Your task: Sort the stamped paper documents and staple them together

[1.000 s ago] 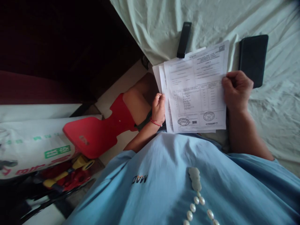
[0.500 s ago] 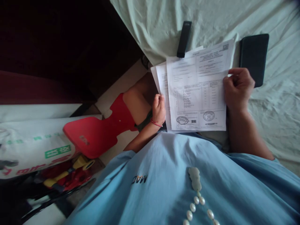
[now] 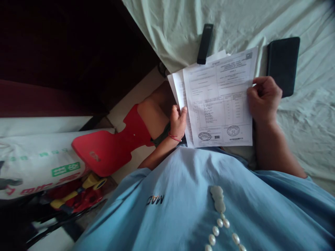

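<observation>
Several printed paper sheets lie loosely fanned in front of me, the top sheet (image 3: pixel 218 104) carrying a table and two round stamps near its lower edge. Its right edge is pinched between the thumb and fingers of my right hand (image 3: pixel 265 97). The sheets beneath (image 3: pixel 180 83) stick out on the left, where my left hand (image 3: pixel 178 122) closes on their edge with its thumb on top. A red cord bracelet (image 3: pixel 175 137) circles the left wrist. Most of the lower sheets are covered by the top one.
A black phone (image 3: pixel 283 66) lies right of the papers on the pale green bedsheet (image 3: pixel 240 21). A slim black device (image 3: pixel 205 43) touches the papers' far edge. On the left are a red plastic seat (image 3: pixel 104 150), a white printed sack (image 3: pixel 31 153) and a yellow-and-red object (image 3: pixel 75 195).
The top sheet has shifted slightly left and tilted at its far end, along with my right hand. My left thumb has moved onto the paper edge.
</observation>
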`<action>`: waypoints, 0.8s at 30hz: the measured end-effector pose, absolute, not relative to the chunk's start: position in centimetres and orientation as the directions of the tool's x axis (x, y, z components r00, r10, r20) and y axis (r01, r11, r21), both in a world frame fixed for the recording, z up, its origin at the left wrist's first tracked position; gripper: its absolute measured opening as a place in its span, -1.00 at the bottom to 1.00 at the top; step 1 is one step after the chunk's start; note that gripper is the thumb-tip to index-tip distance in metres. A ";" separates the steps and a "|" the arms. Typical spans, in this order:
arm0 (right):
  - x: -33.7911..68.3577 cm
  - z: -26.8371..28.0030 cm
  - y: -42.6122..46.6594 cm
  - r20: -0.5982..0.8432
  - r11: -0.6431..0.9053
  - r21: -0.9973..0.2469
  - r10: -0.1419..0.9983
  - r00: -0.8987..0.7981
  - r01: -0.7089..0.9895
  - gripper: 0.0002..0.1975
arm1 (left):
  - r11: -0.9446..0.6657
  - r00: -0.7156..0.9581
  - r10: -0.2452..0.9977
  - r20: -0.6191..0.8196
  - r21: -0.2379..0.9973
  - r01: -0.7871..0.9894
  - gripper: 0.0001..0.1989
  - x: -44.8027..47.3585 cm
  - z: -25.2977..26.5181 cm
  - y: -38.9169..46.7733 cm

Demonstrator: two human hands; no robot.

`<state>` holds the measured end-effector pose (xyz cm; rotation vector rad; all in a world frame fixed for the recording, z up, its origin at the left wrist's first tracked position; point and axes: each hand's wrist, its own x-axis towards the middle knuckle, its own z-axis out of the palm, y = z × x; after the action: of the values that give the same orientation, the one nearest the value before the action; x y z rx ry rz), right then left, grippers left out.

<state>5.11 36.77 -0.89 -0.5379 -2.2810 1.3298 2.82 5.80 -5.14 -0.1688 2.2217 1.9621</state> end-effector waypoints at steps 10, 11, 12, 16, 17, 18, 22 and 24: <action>5.3 -0.6 36.6 0.180 0.408 -0.911 0.519 -0.835 0.057 -0.71 | 0.070 -0.986 0.019 -0.164 0.984 -0.162 -0.36 2.9 -5.1 6.2; 5.3 -0.6 36.6 0.178 0.406 -0.912 0.522 -0.834 0.060 -0.69 | 0.062 -0.987 0.018 -0.157 0.986 -0.156 -0.34 2.9 -5.0 6.2; 5.3 -0.7 36.6 0.175 0.407 -0.911 0.524 -0.833 0.065 -0.66 | 0.057 -0.988 0.015 -0.155 0.986 -0.153 -0.32 2.9 -5.0 6.3; 5.3 -1.0 36.8 0.185 0.410 -0.910 0.531 -0.827 0.060 -0.61 | 0.043 -0.985 0.004 -0.170 0.985 -0.170 -0.23 2.8 -4.9 6.2; 5.3 -1.1 36.8 0.193 0.413 -0.909 0.528 -0.827 0.052 -0.60 | 0.035 -0.984 0.009 -0.177 0.984 -0.176 -0.23 2.8 -4.9 6.1; 5.3 -1.1 36.8 0.200 0.420 -0.906 0.522 -0.829 0.046 -0.61 | 0.027 -0.983 0.017 -0.185 0.982 -0.185 -0.24 2.8 -4.8 6.1; 5.4 -0.8 36.7 0.209 0.458 -0.887 0.505 -0.837 0.055 -0.68 | -0.002 -0.970 0.056 -0.236 0.972 -0.236 -0.41 3.0 -4.4 6.1; 5.5 -0.5 36.5 0.211 0.482 -0.874 0.499 -0.841 0.067 -0.78 | 0.009 -0.965 0.065 -0.253 0.967 -0.253 -0.46 3.2 -4.4 6.2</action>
<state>5.52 36.47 -0.46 -0.4694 -2.2917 1.3227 3.18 6.19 -4.37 -0.1962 2.0566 2.0551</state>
